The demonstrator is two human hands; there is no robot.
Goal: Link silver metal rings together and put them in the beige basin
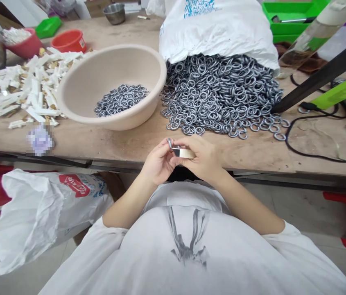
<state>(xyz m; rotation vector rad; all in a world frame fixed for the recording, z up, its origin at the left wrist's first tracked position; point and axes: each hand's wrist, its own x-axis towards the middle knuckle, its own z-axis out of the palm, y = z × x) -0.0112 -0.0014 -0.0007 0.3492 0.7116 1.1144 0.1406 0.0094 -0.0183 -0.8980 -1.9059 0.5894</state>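
Observation:
Close to the table's front edge, my left hand pinches a dark grey ring between thumb and fingers. My right hand is closed round a small tool with a cream handle and a dark part at its front. The tool's tip is right beside the ring; whether they touch I cannot tell. Beyond my hands lies a large heap of similar rings, spilling from a white sack. A wide beige basin to the left of the heap holds more rings.
White and brown strips are piled left of the basin. Behind them stand a red bowl and a metal bowl. A dark bar and black cable are on the right. An open white sack stands below the table.

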